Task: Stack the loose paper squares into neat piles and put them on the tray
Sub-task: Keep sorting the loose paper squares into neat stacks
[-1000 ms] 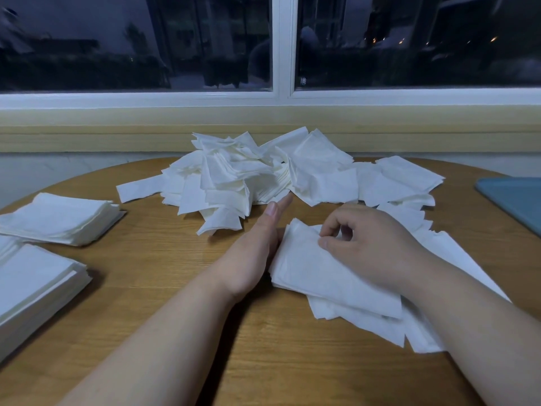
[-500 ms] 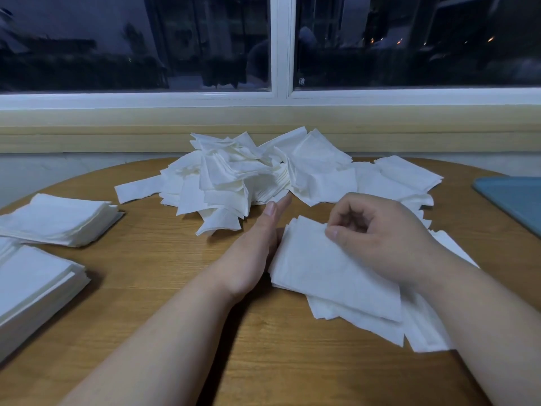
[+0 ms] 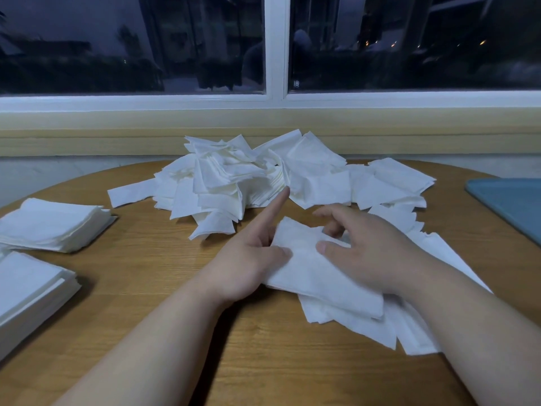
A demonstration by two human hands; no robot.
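Observation:
A small stack of white paper squares (image 3: 322, 276) lies on the wooden table in front of me, on top of several loose squares (image 3: 409, 329). My left hand (image 3: 248, 262) holds its left edge, thumb on top and index finger stretched toward the big loose heap (image 3: 257, 177). From the right, my right hand (image 3: 369, 253) grips the same stack, thumb on top and fingers curled over its far edge. The blue tray (image 3: 509, 206) shows at the right edge, with nothing visible on it.
Two neat piles of squares sit at the left, one farther back (image 3: 52, 227) and one nearer at the frame edge (image 3: 26, 291). The round table (image 3: 152, 276) ends near a window sill and wall behind the heap.
My left thumb has come over the top of the stack and the left edge has lifted a little. My right hand has opened its curl and spread over the stack's far edge.

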